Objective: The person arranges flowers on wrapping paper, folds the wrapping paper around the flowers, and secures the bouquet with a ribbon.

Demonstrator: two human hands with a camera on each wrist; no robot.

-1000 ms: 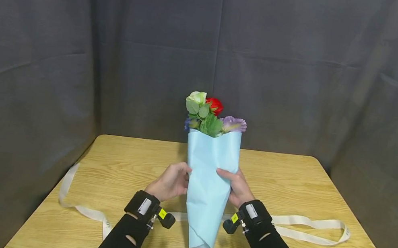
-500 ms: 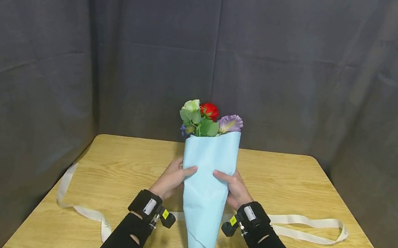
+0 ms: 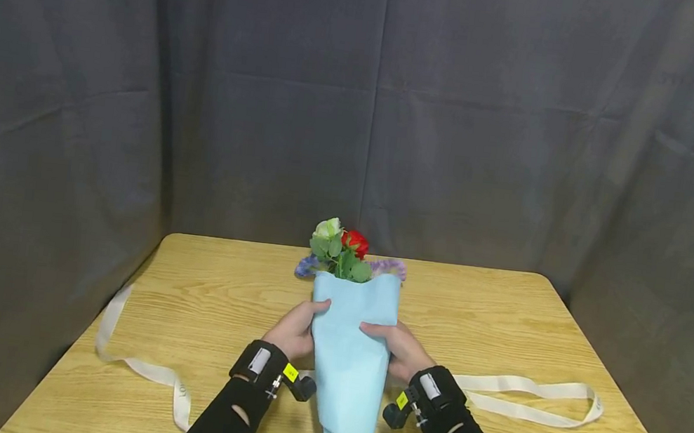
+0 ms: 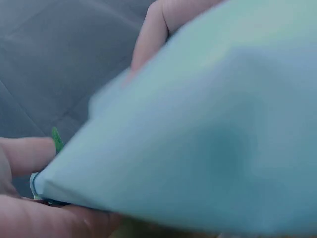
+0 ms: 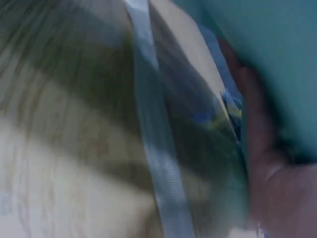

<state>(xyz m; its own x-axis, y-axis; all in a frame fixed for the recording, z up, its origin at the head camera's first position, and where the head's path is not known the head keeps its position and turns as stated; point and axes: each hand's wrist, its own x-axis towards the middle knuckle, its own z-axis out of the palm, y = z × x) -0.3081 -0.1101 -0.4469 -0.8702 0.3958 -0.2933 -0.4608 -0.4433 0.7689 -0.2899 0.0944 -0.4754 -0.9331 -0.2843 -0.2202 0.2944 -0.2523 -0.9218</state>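
A bouquet wrapped in light blue paper (image 3: 349, 365) is held between both hands over the table's middle. From its top show a pale green-white rose (image 3: 328, 228), a red rose (image 3: 357, 242), a purple flower (image 3: 389, 267), a blue flower (image 3: 307, 266) and green leaves. My left hand (image 3: 297, 328) grips the left side, thumb on the front of the paper. On the opposite side my right hand (image 3: 403, 349) holds it likewise, thumb across the front. The fingers behind the wrap are mostly hidden. In the left wrist view the paper (image 4: 198, 139) fills most of the picture.
A cream ribbon (image 3: 532, 388) with printed letters runs across the wooden table (image 3: 471, 307), passing behind the bouquet. It loops at the right, and its other end (image 3: 114, 319) curls at the left edge. Dark grey curtains (image 3: 271, 95) enclose the back and sides.
The left thumb has come onto the paper's front, so the left hand now grips the wrap. The bouquet has moved down toward the person, its flower heads now lower in view.
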